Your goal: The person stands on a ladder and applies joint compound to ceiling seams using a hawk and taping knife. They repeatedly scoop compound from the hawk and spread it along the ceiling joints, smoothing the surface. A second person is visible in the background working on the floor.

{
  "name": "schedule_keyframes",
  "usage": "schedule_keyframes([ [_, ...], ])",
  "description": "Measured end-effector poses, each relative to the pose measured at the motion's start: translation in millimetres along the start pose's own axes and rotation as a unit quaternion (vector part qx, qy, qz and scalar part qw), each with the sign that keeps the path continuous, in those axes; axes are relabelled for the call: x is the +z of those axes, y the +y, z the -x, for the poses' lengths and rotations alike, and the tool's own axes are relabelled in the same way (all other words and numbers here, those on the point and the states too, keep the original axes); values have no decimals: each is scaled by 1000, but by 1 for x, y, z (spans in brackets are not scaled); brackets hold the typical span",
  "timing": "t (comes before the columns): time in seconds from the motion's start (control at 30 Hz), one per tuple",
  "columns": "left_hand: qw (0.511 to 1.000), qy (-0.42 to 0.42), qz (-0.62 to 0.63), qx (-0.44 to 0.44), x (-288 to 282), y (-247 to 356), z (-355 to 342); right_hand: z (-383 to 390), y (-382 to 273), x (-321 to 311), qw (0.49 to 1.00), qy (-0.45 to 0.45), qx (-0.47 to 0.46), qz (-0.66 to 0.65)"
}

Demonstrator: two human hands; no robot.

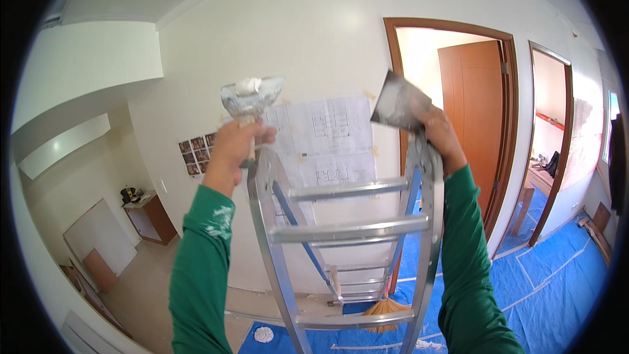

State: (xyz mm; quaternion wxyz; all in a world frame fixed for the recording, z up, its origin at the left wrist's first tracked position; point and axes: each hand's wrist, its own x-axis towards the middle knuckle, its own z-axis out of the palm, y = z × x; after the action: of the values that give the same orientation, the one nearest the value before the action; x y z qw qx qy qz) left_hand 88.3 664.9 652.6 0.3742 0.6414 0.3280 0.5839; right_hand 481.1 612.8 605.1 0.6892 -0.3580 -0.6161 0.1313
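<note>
I see the left hand [230,147] at centre-left of the frame, its grip closed around the handle of a putty knife [251,97]. The blade is broad, grey and smeared, and it carries a lump of white filler [249,84] on its upper edge. The blade sits above the fist, tilted slightly toward the wall.

The right hand [440,136] is at centre-right, its grip closed on a second scraper [398,102] (a flat, dark grey blade with pale smears across its face). This blade points up and to the left, in front of the brown door frame [396,85].

Both forearms wear green sleeves; the left sleeve [203,255] shows white spatter near the cuff.

Between the arms I see an aluminium ladder [347,229] running from lower centre up to the hands. The right hand rests against its upper right rail.

Behind the tools, paper drawing sheets [327,137] are taped to the white wall. Blue sheeting [557,282] covers the floor at lower right, and a straw broom head [386,308] lies at the ladder's foot.
</note>
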Motion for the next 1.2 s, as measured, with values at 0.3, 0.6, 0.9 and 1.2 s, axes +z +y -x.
schedule_keyframes([
  [0.3,985,-135,-63,-84,4,-22,-42,9,-13,4,996,-8,54,-73],
  [0.6,994,-63,-73,-43,6,-25,-31,7,-1,1,992,-10,53,-117],
  [0.9,994,-24,-110,-15,10,-28,-32,1,10,-5,993,88,67,29],
  [1.2,979,-58,-192,44,-15,-44,-71,-5,38,-9,995,85,11,-50],
])
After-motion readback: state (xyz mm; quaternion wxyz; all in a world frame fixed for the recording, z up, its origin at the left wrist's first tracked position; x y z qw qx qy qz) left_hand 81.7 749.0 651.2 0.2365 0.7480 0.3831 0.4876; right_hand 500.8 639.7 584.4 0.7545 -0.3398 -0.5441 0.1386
